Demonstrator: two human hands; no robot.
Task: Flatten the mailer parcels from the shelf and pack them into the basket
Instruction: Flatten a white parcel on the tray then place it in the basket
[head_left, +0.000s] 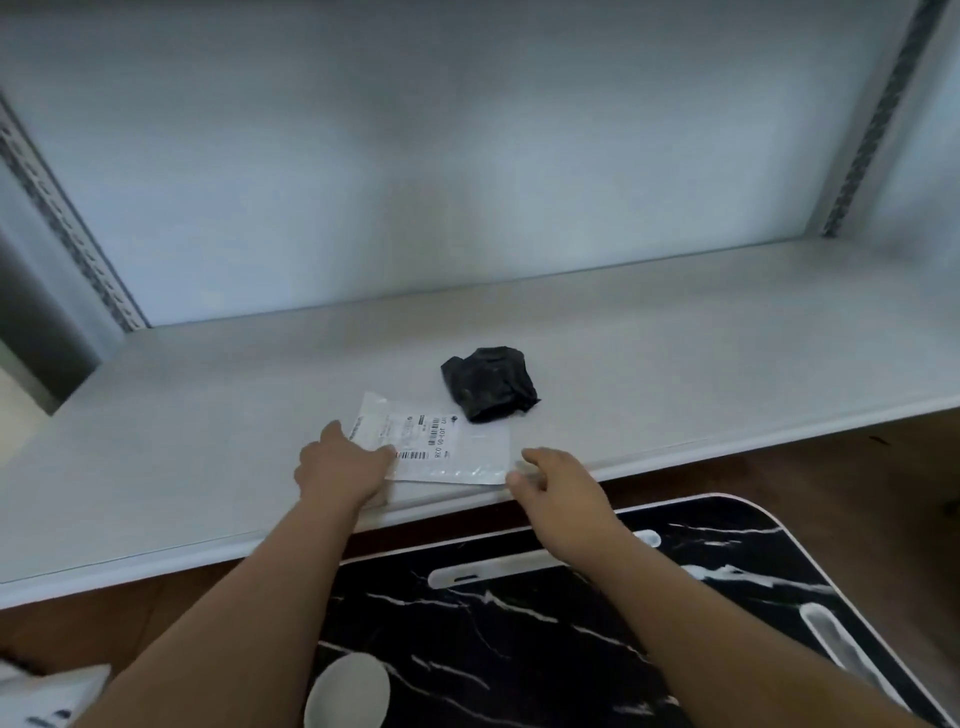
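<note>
- White mailer parcel (441, 447): we see it lying flat on the shelf (675, 338), at the front edge about midway along, its near edge reaching the lip. A printed label with barcodes faces up on its left half; the right half is plain and glossy.
- Black mailer parcel (488, 383): crumpled into a lump, it sits on the same shelf just behind the white one's far right corner, close to it; we cannot tell whether the two touch.
- Left hand (340, 465): it rests palm down on the left end of the white mailer parcel, the fingers laid over the label's left part and loosely bent. We see no pinch; it presses rather than grips.
- Right hand (558, 480): at the parcel's near right corner, on the shelf's front lip. The thumb tip meets the corner and the fingers curl over the edge; we cannot tell whether they clamp the corner or only touch it.
- Black marbled board (571, 623): below the shelf's front edge, under our forearms, white-veined, with pale slots and a pale rim.
- White round object (347, 691): on the board's near left part.
- White labelled item (47, 696): at the lower left corner of view, partly cut off.
- Slotted metal uprights (67, 223): at the shelf's rear left and rear right corners, against a pale back panel.
</note>
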